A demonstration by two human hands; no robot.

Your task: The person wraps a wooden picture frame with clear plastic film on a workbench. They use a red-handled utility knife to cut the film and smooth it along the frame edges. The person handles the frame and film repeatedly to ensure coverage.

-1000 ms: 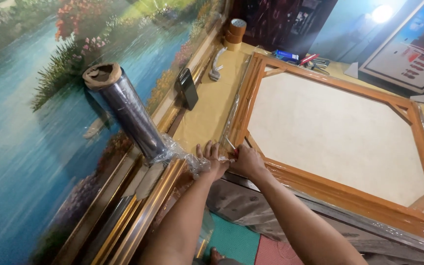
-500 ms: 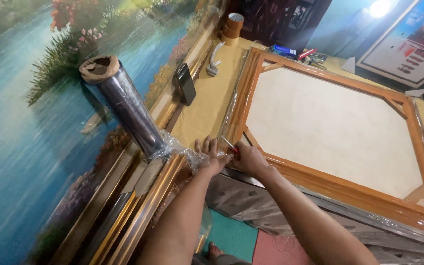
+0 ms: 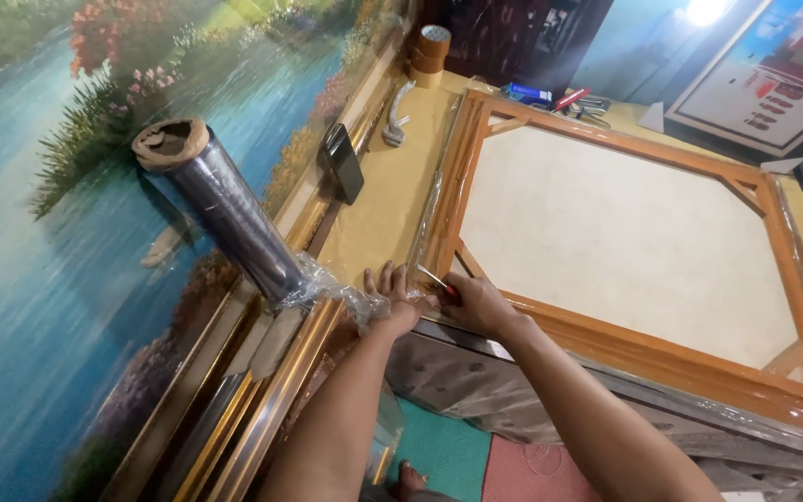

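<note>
A wooden picture frame (image 3: 606,335) lies face down on the table, its pale canvas back (image 3: 625,242) showing. Clear plastic film (image 3: 346,296) runs from a large roll (image 3: 225,214) to the frame's near left corner. My left hand (image 3: 390,299) presses flat on the film at that corner, fingers spread. My right hand (image 3: 476,302) is closed on a thin blade with a red handle (image 3: 437,282), its tip pointing at the film beside my left fingers.
A big landscape painting (image 3: 76,279) in a gold frame leans at the left, with the film roll resting against it. A dark phone (image 3: 341,163), tape rolls (image 3: 433,51), a white handle tool (image 3: 396,116) and small tools (image 3: 559,98) lie on the yellow table (image 3: 383,204).
My hands stay at the frame's corner. The blade has shifted slightly toward the left fingers; the view moved a little.
</note>
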